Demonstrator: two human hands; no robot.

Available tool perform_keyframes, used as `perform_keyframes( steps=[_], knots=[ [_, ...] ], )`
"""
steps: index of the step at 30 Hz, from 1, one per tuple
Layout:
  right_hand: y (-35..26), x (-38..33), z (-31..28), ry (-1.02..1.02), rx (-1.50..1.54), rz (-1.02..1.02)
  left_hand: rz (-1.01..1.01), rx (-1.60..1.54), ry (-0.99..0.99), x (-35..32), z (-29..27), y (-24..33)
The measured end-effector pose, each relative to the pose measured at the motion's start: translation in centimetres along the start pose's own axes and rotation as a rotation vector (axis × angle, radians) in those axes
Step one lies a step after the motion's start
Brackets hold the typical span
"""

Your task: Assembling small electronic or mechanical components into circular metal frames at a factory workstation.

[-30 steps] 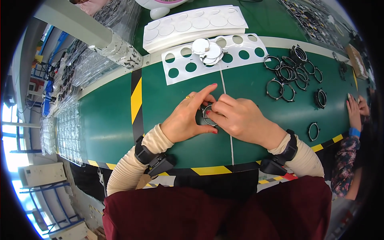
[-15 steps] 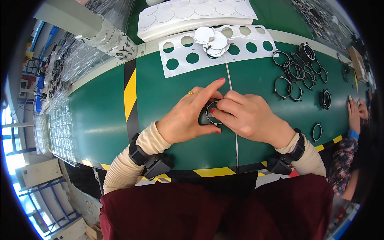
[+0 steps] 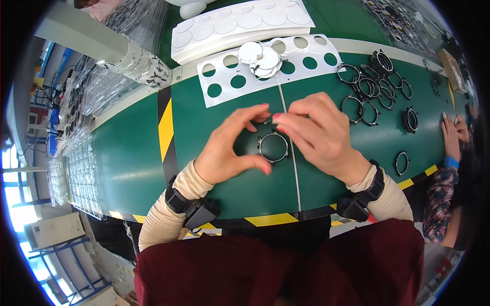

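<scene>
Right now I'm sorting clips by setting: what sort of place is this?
Likely a factory assembly line: a green conveyor belt with hazard stripes, many black rings laid out, punched white sheets, and a co-worker's hand alongside.

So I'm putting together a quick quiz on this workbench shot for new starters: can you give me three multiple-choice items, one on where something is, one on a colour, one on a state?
1. Where does the black ring nearest the hands lie?
A. on the green table between the two hands
B. on the white sheet with holes
C. on the person's lap

2. What colour are the warning stripes on the table?
A. red and white
B. yellow and black
C. blue and white

3. How does the left hand stand?
A. a closed fist
B. flat, palm down
C. curved open, thumb and forefinger arched round the ring

Answers: 1 A, the ring rests on bare green surface between the left hand and the right hand. 2 B, the bands are yellow and black. 3 C, the fingers form an open arc beside the ring.
</scene>
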State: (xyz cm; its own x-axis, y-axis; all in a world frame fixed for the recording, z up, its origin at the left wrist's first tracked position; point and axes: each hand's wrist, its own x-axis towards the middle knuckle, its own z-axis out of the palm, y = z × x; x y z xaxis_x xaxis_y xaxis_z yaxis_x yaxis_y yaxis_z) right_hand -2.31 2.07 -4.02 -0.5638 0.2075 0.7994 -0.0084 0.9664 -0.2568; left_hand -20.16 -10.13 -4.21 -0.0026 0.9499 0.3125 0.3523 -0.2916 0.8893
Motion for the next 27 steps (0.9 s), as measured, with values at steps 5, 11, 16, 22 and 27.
perform_keyframes(
  steps=[5, 11, 16, 22, 27],
  knots=[
    [-0.3, -0.2, -1.6, -0.041, -0.013, -0.048, 0.079, 0.183, 0.014, 1.5, 0.5, 0.5],
    [3.3, -2.2, -4.5, 0.029, 0.064, -0.048, 0.033, 0.262, 0.108, 4.5, 5.0, 2.1],
    [5.9, -4.6, -9.3, 0.037, 0.001, -0.049, -0.001, 0.24, 0.09, 7.1, 9.9, 2.6],
    [8.2, -6.5, -18.0, 0.131, -0.162, 0.01, -0.166, 0.113, 0.311, 7.9, 14.1, 5.2],
    [5.9, -7.2, -22.8, 0.126, -0.103, -0.002, -0.172, 0.063, 0.409, 8.3, 17.1, 8.5]
  ],
)
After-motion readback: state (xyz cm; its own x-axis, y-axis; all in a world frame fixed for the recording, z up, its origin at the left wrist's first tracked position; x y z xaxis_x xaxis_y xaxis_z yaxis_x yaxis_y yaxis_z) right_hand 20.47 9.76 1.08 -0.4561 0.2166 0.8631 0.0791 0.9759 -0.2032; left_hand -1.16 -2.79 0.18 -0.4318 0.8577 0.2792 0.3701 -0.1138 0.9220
